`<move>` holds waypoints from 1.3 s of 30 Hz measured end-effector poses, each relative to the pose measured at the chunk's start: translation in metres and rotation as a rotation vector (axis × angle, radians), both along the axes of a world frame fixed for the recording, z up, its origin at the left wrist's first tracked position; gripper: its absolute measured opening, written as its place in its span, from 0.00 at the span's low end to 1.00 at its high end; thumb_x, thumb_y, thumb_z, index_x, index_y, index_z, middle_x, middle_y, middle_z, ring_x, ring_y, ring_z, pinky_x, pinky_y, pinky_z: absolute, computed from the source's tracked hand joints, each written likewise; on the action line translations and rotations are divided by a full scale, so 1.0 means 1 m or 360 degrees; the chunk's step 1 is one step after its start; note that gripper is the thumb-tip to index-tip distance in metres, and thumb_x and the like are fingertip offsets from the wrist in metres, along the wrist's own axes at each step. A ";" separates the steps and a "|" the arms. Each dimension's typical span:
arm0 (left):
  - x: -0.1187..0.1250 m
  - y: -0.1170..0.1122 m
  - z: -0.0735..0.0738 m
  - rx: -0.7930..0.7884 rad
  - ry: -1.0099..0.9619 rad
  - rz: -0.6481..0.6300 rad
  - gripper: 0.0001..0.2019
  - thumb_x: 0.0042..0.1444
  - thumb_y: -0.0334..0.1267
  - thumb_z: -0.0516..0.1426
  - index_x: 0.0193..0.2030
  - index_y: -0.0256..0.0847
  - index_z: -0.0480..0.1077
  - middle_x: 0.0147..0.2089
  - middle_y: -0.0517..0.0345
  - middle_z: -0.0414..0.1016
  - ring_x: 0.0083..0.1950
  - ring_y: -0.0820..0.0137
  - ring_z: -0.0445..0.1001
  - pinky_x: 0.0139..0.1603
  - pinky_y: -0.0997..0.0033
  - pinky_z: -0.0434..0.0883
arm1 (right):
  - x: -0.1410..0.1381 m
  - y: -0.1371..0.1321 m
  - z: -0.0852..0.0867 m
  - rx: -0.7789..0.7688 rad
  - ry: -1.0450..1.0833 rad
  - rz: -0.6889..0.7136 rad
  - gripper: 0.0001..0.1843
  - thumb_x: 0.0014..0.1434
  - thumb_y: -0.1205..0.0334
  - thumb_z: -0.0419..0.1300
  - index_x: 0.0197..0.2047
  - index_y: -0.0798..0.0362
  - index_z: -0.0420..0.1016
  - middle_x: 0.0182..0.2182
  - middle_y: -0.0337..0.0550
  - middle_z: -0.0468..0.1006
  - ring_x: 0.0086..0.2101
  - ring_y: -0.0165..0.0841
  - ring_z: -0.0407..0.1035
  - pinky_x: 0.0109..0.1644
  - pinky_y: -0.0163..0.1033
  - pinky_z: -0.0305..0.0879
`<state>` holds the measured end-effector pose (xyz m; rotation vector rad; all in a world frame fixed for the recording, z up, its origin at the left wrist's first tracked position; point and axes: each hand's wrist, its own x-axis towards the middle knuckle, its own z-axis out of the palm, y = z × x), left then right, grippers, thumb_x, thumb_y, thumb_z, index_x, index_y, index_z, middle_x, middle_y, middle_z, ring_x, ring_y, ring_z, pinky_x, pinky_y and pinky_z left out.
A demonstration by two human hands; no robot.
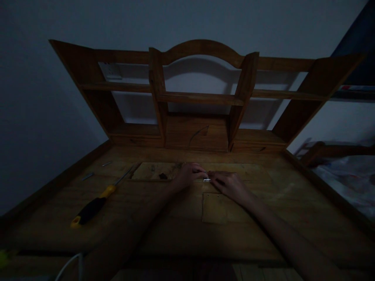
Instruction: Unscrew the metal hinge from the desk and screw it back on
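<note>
Both hands meet over the middle of a wooden desk point(170, 203). Between their fingertips is a small bright metal plate point(206, 180) with dark spots like holes, at the near edge of a long thin wooden board point(246, 168). My left hand point(189, 174) reaches it from the left, fingers bent and closed at its side. From the other side, my right hand point(230, 183) pinches at its right end. Dim light and the fingers hide the exact grip. A small rectangular wooden piece point(214, 208) lies just below my right hand.
A yellow and black screwdriver point(93, 208) lies at left, its shaft pointing toward the board. Two small metal pieces point(88, 176) rest beyond it. Behind stands a wooden shelf unit point(200, 99) against the wall. A pale cable point(68, 265) curves at the lower left.
</note>
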<state>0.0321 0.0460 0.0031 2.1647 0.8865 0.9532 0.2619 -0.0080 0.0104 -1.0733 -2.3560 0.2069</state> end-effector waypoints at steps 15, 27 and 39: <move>-0.002 0.004 -0.005 0.0113 -0.0058 -0.0075 0.08 0.58 0.43 0.67 0.34 0.41 0.83 0.39 0.54 0.83 0.40 0.68 0.80 0.44 0.71 0.74 | -0.002 -0.003 0.005 0.0002 0.0035 -0.0017 0.10 0.69 0.61 0.59 0.49 0.49 0.81 0.50 0.40 0.83 0.45 0.38 0.80 0.51 0.41 0.74; -0.006 0.007 -0.008 0.0076 -0.0072 -0.0156 0.10 0.59 0.45 0.66 0.39 0.40 0.82 0.42 0.52 0.82 0.42 0.68 0.79 0.47 0.69 0.74 | 0.001 0.000 0.013 0.0079 0.0333 -0.0029 0.15 0.72 0.61 0.54 0.58 0.46 0.75 0.53 0.41 0.80 0.52 0.33 0.75 0.59 0.42 0.70; -0.006 0.006 -0.009 0.0093 -0.0077 -0.0114 0.09 0.58 0.43 0.67 0.36 0.39 0.82 0.40 0.52 0.80 0.40 0.68 0.79 0.43 0.70 0.74 | 0.013 0.011 -0.001 0.0047 0.0172 0.0095 0.09 0.66 0.60 0.63 0.48 0.50 0.81 0.51 0.46 0.80 0.49 0.36 0.77 0.55 0.43 0.73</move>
